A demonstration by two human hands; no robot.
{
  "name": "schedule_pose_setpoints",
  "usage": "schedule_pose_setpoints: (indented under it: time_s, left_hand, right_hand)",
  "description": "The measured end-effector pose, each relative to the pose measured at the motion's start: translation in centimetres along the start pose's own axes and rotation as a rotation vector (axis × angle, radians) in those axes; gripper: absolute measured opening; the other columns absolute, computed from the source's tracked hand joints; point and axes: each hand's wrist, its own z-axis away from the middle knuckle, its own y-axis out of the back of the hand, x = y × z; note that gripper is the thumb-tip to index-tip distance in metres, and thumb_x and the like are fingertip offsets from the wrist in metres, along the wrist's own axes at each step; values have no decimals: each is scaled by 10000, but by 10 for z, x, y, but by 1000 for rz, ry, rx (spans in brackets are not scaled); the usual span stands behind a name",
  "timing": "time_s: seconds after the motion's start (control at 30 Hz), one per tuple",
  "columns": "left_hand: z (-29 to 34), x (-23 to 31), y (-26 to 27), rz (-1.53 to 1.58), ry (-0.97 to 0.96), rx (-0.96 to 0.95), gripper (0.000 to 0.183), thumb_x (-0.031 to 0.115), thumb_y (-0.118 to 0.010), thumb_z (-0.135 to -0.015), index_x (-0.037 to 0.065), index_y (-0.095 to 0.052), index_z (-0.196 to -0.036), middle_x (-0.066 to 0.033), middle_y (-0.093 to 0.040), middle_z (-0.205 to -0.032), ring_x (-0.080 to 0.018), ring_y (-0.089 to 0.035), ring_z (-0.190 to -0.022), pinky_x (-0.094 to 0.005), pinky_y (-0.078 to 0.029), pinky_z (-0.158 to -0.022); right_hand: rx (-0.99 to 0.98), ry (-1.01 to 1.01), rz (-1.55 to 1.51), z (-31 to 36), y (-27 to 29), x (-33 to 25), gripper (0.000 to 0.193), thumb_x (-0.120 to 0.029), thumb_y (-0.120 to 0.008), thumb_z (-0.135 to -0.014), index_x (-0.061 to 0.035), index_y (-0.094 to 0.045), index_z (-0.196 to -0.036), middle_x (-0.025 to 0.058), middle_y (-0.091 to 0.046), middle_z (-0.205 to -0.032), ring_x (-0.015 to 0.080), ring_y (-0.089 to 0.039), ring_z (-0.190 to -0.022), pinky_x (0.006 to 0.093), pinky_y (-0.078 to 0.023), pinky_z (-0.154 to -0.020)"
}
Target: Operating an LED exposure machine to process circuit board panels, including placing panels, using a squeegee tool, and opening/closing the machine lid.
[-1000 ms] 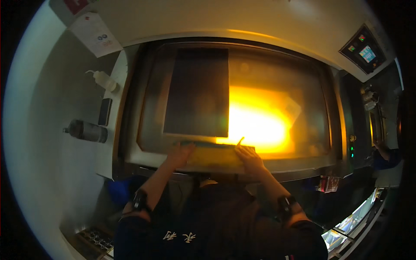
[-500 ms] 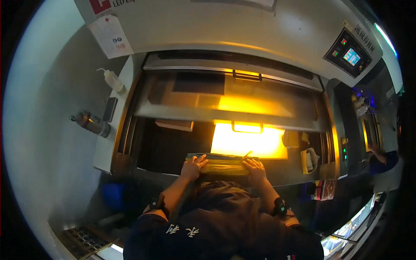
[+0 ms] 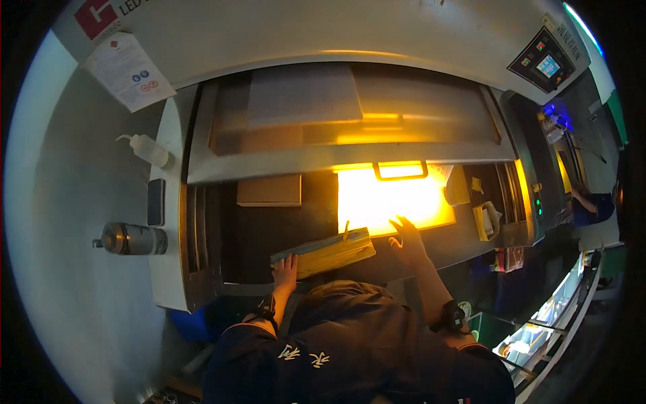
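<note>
A long, yellowish block-shaped bundle [image 3: 330,258], seemingly wrapped in film, lies tilted on the dark bed near my body, its right end farther away. My left hand [image 3: 285,273] grips the bundle's left end, fingers over its top edge and the thumb hidden. A small thin strip [image 3: 346,231] sticks up at the bundle's far edge. Apart from the bundle, my right hand [image 3: 408,244] hovers at the near edge of a brightly glowing light panel [image 3: 383,202], its fingers spread and holding nothing.
A framed sliding panel [image 3: 269,161] with a handle [image 3: 401,178] spans the bed behind. A flat box [image 3: 269,191] sits left, a small open box [image 3: 486,222] right. The left ledge holds a squeeze bottle [image 3: 148,150], phone [image 3: 155,202] and flask [image 3: 134,239]. Another person [image 3: 593,203] works far right.
My right hand has let go of the bundle and moved forward to the light panel's edge. The bundle has turned from level to slanted, with my left hand still at its left end.
</note>
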Motion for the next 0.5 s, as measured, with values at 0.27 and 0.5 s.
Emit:
schedule_pose_setpoints:
  time_s: [0.27,0.5]
  left_hand:
    - [-34,16,-41,160,115,132,847,178,-694,-838,104,-227,-1541,-147,-144,-1613,-357,-230,-1460,-558,-364,-1092]
    - [51,65,14,1295,-365,17,615,301,-641,-904,41,-454,-1430,-157,-585,-1327,-249,-554,-1222,-390,-420,-1037]
  right_hand:
    - [-22,-58,119,-30,27,-16,524,-276,-702,-841,-116,-557,-1319,115,-620,-1246,299,-546,-1213,550,-348,-1074]
    - [-515,-213,344,56,8,-33,484,-467,-713,-803,-74,-673,-1082,128,-698,-1033,306,-660,-1001,447,-527,-852]
